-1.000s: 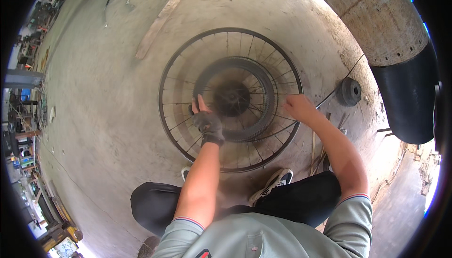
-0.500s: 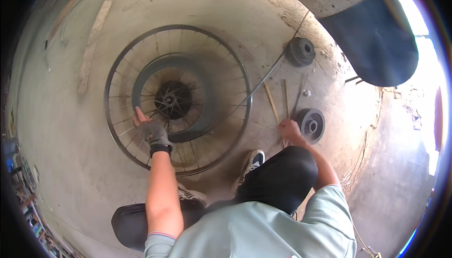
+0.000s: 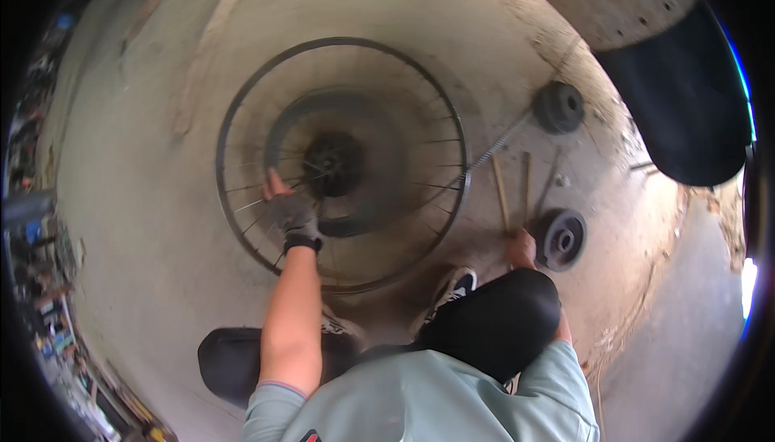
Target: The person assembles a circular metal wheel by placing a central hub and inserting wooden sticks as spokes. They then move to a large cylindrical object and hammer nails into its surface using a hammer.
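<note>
A large spoked wheel [image 3: 462,129] lies flat on the floor in front of me. Inside its rim is a dark ring-shaped coil [image 3: 280,123] around a dark hub [image 3: 333,164]; coil and spokes are smeared by motion. My left hand [image 3: 292,212], in a grey fingerless glove, reaches over the near left of the wheel. Its fingers are stretched out at the coil's near left edge. To the right, my right hand [image 3: 521,248] is closed low beside a grey pulley [image 3: 560,238], near the ends of thin sticks [image 3: 501,192]. What it holds, if anything, is hidden.
A ridged dark cord [image 3: 502,140] runs from the wheel toward a second dark pulley [image 3: 559,108]. A large black-and-tan object [image 3: 674,95] juts in at the upper right. A wooden plank [image 3: 211,38] lies far left; clutter [image 3: 60,321] lines the left edge.
The whole view has shifted, so the wheel and pulleys appear farther right. Coil and spokes are more blurred. My left hand stays over the wheel; my right hand remains by the pulley.
</note>
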